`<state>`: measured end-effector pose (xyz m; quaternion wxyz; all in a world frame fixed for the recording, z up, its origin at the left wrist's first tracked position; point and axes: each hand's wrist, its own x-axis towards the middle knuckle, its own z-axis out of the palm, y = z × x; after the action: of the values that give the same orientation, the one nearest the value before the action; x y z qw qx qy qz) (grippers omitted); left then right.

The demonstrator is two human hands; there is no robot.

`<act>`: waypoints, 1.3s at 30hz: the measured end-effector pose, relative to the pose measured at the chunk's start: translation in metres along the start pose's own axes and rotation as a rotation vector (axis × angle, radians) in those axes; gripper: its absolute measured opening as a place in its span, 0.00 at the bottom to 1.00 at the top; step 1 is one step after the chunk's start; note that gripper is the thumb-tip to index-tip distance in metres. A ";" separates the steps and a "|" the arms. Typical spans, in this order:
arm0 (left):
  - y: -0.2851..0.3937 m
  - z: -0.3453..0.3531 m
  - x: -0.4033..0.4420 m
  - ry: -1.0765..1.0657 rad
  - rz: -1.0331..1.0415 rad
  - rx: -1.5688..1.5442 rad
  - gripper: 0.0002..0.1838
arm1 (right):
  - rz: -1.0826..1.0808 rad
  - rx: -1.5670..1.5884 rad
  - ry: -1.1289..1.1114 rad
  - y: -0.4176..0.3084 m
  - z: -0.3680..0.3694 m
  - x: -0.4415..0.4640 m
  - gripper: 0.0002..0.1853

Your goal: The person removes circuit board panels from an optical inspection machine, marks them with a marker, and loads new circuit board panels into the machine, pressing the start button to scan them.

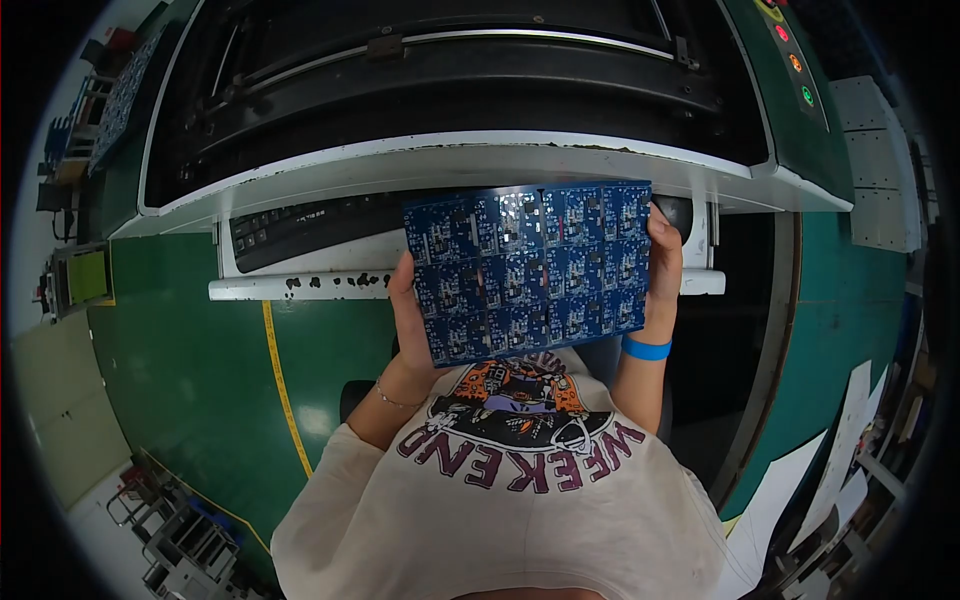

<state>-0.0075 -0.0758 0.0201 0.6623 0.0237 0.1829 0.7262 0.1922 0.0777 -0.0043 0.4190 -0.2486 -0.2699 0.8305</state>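
Note:
A blue circuit board panel (530,275), made up of several repeated sections with small parts on them, is held up in front of my chest. My left hand (408,312) grips its left edge, thumb along the side. On the opposite edge my right hand (664,262) has hold of the panel, and a blue band circles that wrist. Most fingers of both hands are hidden behind the panel. The panel tilts slightly, its right side a little higher in view.
Ahead stands a machine with a dark open bay and a metal rail (500,36). Below its white front edge, a keyboard (300,232) lies on a pull-out tray (330,286). Lit buttons (796,64) sit at the right. White panels (790,500) lean at the lower right.

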 end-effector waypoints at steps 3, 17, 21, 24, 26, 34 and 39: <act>0.000 0.000 0.000 0.009 -0.004 -0.003 0.28 | 0.000 -0.006 -0.002 -0.001 0.000 0.000 0.22; 0.000 -0.001 -0.001 0.018 0.018 0.018 0.28 | 0.011 -0.009 -0.020 -0.002 0.001 0.000 0.22; 0.000 -0.001 0.000 0.019 0.010 0.002 0.28 | 0.017 0.005 -0.021 -0.001 0.000 0.000 0.22; 0.000 -0.001 0.000 0.025 -0.002 -0.022 0.28 | 0.021 0.019 -0.013 -0.001 0.000 -0.001 0.22; 0.000 -0.001 0.000 0.019 -0.004 -0.037 0.28 | 0.025 0.026 -0.013 -0.001 -0.001 -0.001 0.22; 0.000 -0.003 0.000 0.050 0.013 -0.001 0.28 | 0.021 0.025 -0.025 -0.001 -0.002 0.000 0.21; -0.001 -0.002 -0.001 0.058 0.028 0.035 0.28 | 0.027 0.020 -0.022 -0.001 -0.001 0.000 0.21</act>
<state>-0.0073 -0.0769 0.0182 0.6460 0.0166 0.2142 0.7325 0.1936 0.0783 -0.0043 0.4072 -0.2389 -0.2629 0.8414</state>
